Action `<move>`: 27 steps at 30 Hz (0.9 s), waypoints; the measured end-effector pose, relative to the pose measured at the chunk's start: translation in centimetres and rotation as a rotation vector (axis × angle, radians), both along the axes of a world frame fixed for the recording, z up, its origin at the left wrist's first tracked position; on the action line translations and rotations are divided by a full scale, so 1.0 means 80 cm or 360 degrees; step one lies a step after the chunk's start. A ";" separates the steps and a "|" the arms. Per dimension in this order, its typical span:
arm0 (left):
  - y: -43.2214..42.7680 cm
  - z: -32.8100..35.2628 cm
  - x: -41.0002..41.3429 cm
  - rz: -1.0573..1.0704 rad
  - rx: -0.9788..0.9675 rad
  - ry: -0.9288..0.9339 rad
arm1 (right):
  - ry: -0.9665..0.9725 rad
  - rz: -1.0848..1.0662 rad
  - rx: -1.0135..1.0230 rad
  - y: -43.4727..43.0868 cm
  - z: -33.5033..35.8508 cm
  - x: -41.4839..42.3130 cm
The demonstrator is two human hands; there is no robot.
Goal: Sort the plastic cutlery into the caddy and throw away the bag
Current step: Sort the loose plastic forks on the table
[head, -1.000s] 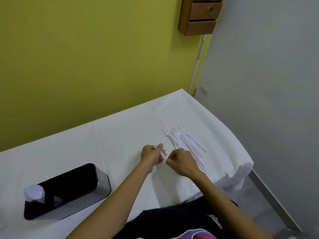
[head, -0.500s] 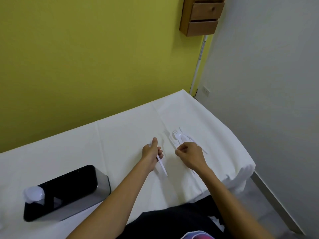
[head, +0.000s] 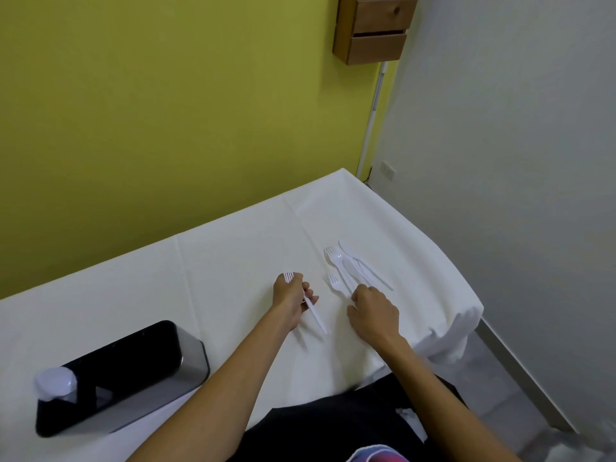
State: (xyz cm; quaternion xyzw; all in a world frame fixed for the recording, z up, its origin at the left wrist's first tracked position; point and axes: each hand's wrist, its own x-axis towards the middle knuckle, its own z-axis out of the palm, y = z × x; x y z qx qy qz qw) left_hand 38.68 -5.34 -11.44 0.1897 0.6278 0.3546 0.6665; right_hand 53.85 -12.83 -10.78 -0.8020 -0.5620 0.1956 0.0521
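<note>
My left hand [head: 290, 299] grips a white plastic fork [head: 315, 315], tines up above the fingers and handle pointing toward me. My right hand [head: 371, 311] has its fingers curled on the handles of the loose white cutlery pile [head: 350, 268], which holds forks, a spoon and a knife lying on the white tablecloth. The black and steel caddy [head: 133, 368] stands at the near left with a white round piece [head: 55, 383] at its left end. No bag can be made out on the table.
The table [head: 233, 248] with its white cloth butts against a yellow-green wall. Its right edge drops off just past the cutlery. A wooden drawer box [head: 375, 28] hangs on the wall above, and a grey wall stands to the right.
My hands have parted. The left one lifted a fork away to the left, while the right one moved right onto the handles of the pile.
</note>
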 end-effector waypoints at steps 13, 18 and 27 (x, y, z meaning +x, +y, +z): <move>-0.006 -0.009 -0.012 -0.0300 0.0185 0.0296 | 0.0431 0.0010 0.0280 0.024 0.010 -0.011; -0.006 -0.009 -0.018 -0.0145 0.0106 0.0279 | -0.0105 0.0033 0.0108 0.029 -0.007 0.001; -0.006 0.002 -0.018 -0.0035 0.0071 0.0059 | 0.0181 0.0024 0.0010 0.030 0.005 -0.002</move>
